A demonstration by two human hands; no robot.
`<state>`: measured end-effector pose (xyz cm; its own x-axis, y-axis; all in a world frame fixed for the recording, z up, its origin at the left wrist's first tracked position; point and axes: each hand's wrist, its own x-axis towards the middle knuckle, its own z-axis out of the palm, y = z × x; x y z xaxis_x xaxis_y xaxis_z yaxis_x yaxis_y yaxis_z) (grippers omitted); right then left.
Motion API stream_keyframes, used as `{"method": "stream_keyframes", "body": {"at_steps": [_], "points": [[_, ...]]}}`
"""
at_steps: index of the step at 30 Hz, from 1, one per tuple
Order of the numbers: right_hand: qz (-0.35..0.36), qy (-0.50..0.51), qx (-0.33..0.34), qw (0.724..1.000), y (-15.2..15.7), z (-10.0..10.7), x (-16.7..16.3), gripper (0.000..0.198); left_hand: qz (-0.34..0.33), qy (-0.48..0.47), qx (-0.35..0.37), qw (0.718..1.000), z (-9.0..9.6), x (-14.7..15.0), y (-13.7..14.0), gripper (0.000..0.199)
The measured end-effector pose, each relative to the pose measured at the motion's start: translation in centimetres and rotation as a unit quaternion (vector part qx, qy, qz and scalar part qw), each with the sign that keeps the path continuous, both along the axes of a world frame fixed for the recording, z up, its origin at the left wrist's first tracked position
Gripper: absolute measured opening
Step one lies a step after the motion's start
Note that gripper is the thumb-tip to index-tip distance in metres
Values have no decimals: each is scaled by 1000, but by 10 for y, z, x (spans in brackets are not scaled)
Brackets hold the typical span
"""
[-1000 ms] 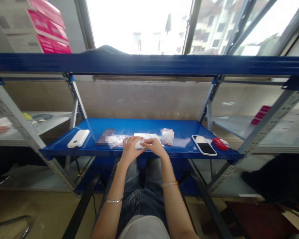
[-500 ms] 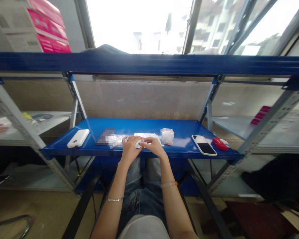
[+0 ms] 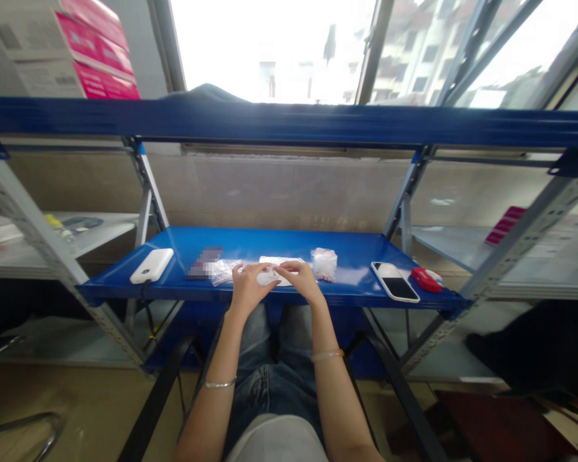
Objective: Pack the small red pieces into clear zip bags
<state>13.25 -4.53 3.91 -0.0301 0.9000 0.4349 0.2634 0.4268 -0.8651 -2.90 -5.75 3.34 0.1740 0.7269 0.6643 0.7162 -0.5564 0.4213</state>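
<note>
Probably for steadiness, the left hand (image 3: 248,286) and right hand (image 3: 300,278) share one white piece (image 3: 266,276) — each grip closed on it — at the bench's (image 3: 356,245) near edge.

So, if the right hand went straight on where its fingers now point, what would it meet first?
The right hand points toward the left hand; first it would likely meet the small white item between them, which it may already touch. Exact depth is unclear.
</note>
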Motion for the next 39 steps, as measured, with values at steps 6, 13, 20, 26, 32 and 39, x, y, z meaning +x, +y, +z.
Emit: {"method": "stream_keyframes", "body": {"at_steps": [6,13,20,26,32,39], "points": [[-228,-120,-16,966,14,-22,6,25,37,-47,-2,998,2,-12,2,39],[-274,-342,-37,898,21,-53,-12,30,44,-92,-15,995,6,-17,3,39],[-315,-275,-48,907,20,-49,-12,20,36,-120,-22,992,10,-16,0,40],[-314,-277,-58,906,22,-49,-15,16,7,-154,-39,987,17,-19,-5,40],[-317,-218,-37,923,20,-44,-15,16,-91,-218,-126,964,23,-23,-9,42],[-262,-26,76,962,5,-5,-13,20,-129,-188,-195,954,12,-14,-5,46]]}}
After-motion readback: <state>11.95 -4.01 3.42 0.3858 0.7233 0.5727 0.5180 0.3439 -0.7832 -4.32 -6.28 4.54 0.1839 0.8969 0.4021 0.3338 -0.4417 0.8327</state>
